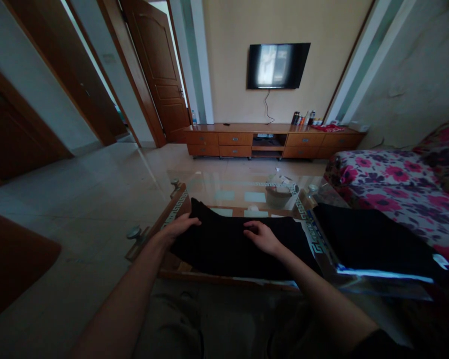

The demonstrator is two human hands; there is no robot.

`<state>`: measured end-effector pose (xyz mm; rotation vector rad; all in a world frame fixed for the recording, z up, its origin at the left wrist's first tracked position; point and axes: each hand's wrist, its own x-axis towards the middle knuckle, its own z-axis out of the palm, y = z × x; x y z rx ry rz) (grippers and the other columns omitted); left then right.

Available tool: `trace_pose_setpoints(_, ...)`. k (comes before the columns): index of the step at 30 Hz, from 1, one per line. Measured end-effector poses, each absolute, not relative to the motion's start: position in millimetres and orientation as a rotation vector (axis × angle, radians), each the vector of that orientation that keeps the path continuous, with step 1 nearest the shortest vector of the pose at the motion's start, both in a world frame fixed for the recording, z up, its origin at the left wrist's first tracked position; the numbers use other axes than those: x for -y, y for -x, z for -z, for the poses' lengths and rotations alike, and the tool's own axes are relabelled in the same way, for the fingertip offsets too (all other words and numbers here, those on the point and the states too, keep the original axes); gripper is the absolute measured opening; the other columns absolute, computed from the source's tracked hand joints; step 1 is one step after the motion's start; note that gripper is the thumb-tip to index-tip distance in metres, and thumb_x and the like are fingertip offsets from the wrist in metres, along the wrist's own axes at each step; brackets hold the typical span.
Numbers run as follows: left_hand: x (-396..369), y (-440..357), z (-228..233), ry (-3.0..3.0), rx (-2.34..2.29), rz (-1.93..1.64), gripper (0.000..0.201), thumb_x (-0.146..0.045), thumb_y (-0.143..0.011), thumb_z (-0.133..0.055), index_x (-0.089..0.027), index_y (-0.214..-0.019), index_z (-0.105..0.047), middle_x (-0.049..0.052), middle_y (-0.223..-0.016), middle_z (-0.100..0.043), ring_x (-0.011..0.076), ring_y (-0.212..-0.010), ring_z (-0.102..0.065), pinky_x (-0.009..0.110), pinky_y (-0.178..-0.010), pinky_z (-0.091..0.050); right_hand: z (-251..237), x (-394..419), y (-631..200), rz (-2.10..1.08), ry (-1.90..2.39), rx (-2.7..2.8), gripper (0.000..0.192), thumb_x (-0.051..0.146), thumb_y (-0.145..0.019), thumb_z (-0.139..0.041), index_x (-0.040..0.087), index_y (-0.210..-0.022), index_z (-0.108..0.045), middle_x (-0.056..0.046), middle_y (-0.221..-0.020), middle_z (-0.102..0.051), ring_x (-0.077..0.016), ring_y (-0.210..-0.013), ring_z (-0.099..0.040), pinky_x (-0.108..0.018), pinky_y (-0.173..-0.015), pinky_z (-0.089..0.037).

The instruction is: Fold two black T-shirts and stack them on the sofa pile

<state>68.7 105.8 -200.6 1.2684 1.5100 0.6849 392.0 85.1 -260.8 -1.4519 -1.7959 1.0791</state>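
Note:
A black folded garment (224,247) lies spread across the glass-topped coffee table (224,194); its kind cannot be made out in the dim light. My left hand (180,225) is closed on the garment's left edge, the thumb on top and the other fingers partly hidden. On the upper middle of the cloth rests my right hand (262,237), fingers slightly bent and apart, with nothing seen in it. To the right, a second stack of dark folded cloth (370,239) sits on clear plastic packaging (389,286) at the table's right side.
A bowl-like container (279,195) shows at the table's far right part. Beside the table stands a sofa with a flowered cover (389,172). A low wooden cabinet (235,137) with bottles and cans (303,118) is beneath a wall television (279,66). Brown furniture (18,264) stands at left.

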Motion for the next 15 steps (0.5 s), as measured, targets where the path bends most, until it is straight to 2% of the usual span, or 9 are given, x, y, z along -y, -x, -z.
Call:
trace_pose_setpoints(2, -107, -98, 196, -1.29, -1.302, -0.759, 0.045, -0.039, -0.069, -0.074, -0.017, -0.106, -0.064, 0.005, -0.094, -0.074, 0.0243, -0.087, -0.07, 0.031, -0.074, -0.055, 248, -85, -376, -1.483, 1.255, 1.499, 0.049, 0.054, -0.088, -0.066, 0.025, -0.127, -0.062, -0.008, -0.132, -0.064, -0.0238, -0.112, -0.064, -0.042, -0.096, -0.052)
trace_pose_setpoints(4, -108, -125, 195, -1.332, -1.186, -0.812, 0.043, -0.042, -0.072, -0.074, -0.018, -0.104, -0.062, 0.004, -0.091, -0.072, 0.0201, -0.085, -0.069, 0.029, -0.074, -0.053, 236, -85, -362, -1.831, 1.074, 1.206, 0.055, 0.065, -0.088, -0.062, 0.028, -0.128, -0.059, -0.007, -0.13, -0.065, -0.0221, -0.103, -0.067, -0.042, -0.088, -0.055)
trace_pose_setpoints(7, -102, -150, 190, -1.448, -1.005, -0.674, 0.034, -0.046, -0.08, -0.071, -0.019, -0.096, -0.058, 0.0, -0.079, -0.067, 0.0145, -0.072, -0.065, 0.026, -0.068, -0.05, 225, -86, -350, -2.153, 0.865, 0.954, 0.063, 0.075, -0.091, -0.045, 0.021, -0.117, -0.063, -0.009, -0.106, -0.073, -0.0217, -0.086, -0.07, -0.039, -0.076, -0.058)
trace_pose_setpoints(8, -98, -154, 185, -1.495, -0.943, -0.595, 0.031, -0.046, -0.082, -0.069, -0.019, -0.094, -0.058, -0.001, -0.075, -0.065, 0.0133, -0.068, -0.063, 0.025, -0.066, -0.048, 224, -88, -347, -2.193, 0.866, 0.911, 0.062, 0.075, -0.091, -0.045, 0.019, -0.111, -0.064, -0.009, -0.096, -0.074, -0.0222, -0.081, -0.071, -0.038, -0.073, -0.058)
trace_pose_setpoints(10, -88, -160, 173, -1.567, -0.81, -0.401, 0.028, -0.046, -0.086, -0.066, -0.019, -0.087, -0.058, -0.002, -0.07, -0.063, 0.012, -0.063, -0.06, 0.024, -0.062, -0.045, 226, -91, -344, -2.132, 0.964, 0.865, 0.045, 0.06, -0.09, -0.06, 0.016, -0.101, -0.065, -0.007, -0.082, -0.073, -0.0215, -0.074, -0.07, -0.034, -0.068, -0.057)
trace_pose_setpoints(12, -73, -169, 164, -1.571, -0.627, -0.142, 0.028, -0.047, -0.09, -0.062, -0.019, -0.084, -0.06, -0.001, -0.068, -0.064, 0.0126, -0.061, -0.061, 0.025, -0.06, -0.045, 230, -95, -342, -1.968, 1.068, 0.836, 0.023, 0.032, -0.083, -0.073, 0.016, -0.097, -0.064, -0.004, -0.078, -0.073, -0.0192, -0.07, -0.069, -0.031, -0.069, -0.056)
trace_pose_setpoints(13, -65, -177, 164, -1.542, -0.502, 0.006, 0.028, -0.047, -0.092, -0.061, -0.02, -0.086, -0.062, 0.001, -0.071, -0.066, 0.0139, -0.064, -0.063, 0.026, -0.062, -0.047, 230, -97, -341, -1.9, 1.091, 0.818, 0.02, 0.02, -0.08, -0.074, 0.016, -0.097, -0.064, -0.003, -0.078, -0.074, -0.0184, -0.07, -0.07, -0.03, -0.07, -0.056)
trace_pose_setpoints(15, -46, -200, 176, -1.466, -0.281, 0.229, 0.028, -0.047, -0.094, -0.059, -0.021, -0.098, -0.066, 0.004, -0.084, -0.071, 0.018, -0.079, -0.069, 0.029, -0.069, -0.051, 227, -100, -339, -1.857, 1.08, 0.762, 0.023, 0.01, -0.077, -0.07, 0.016, -0.099, -0.064, -0.004, -0.079, -0.075, -0.0187, -0.071, -0.071, -0.03, -0.071, -0.058)
